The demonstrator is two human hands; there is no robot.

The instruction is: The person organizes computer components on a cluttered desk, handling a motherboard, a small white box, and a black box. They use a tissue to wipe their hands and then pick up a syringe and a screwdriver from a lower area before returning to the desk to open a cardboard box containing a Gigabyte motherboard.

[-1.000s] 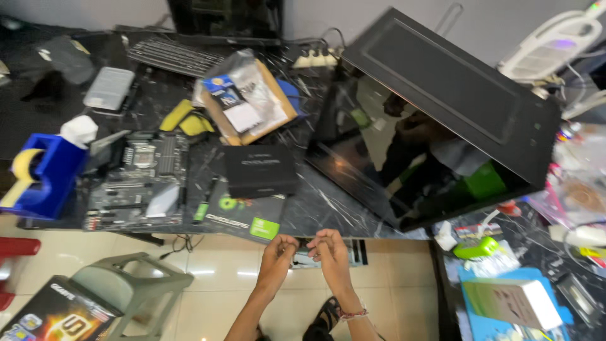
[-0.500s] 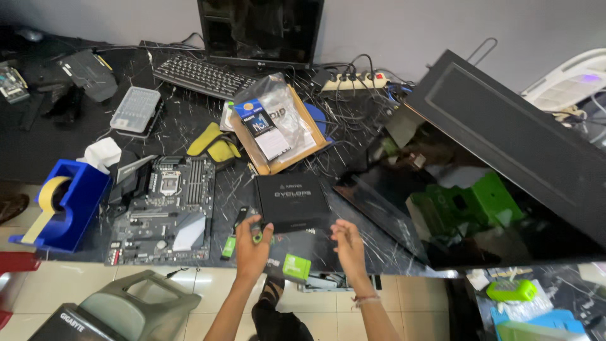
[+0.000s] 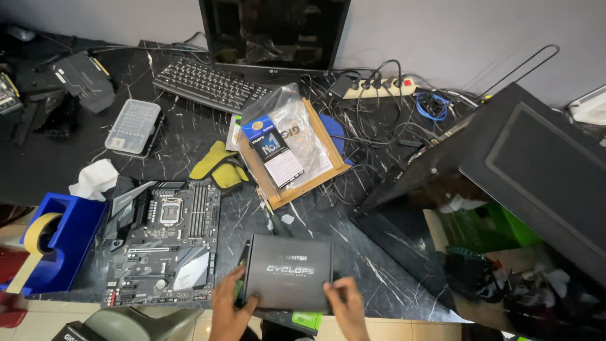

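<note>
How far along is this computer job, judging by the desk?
Early, it seems. Done: the motherboard lies bare on the desk and the computer case stands open. In hand: the left hand and right hand grip a closed dark box. Left: the box is unopened and the motherboard is outside the case.

One camera only, worn on the head, looking steeply down and forward over a dark desk point(image 3: 391, 265). It sits close above the hands: left hand point(image 3: 228, 307) and right hand point(image 3: 345, 307) enter from the bottom edge, grasping a black box point(image 3: 288, 271) between them. Beyond the hands the view reaches a keyboard point(image 3: 211, 84) and monitor point(image 3: 273, 35) at the wall (top of the picture); left of the left hand lies a motherboard point(image 3: 165, 246), right of the right hand a case point(image 3: 505, 208)
</note>
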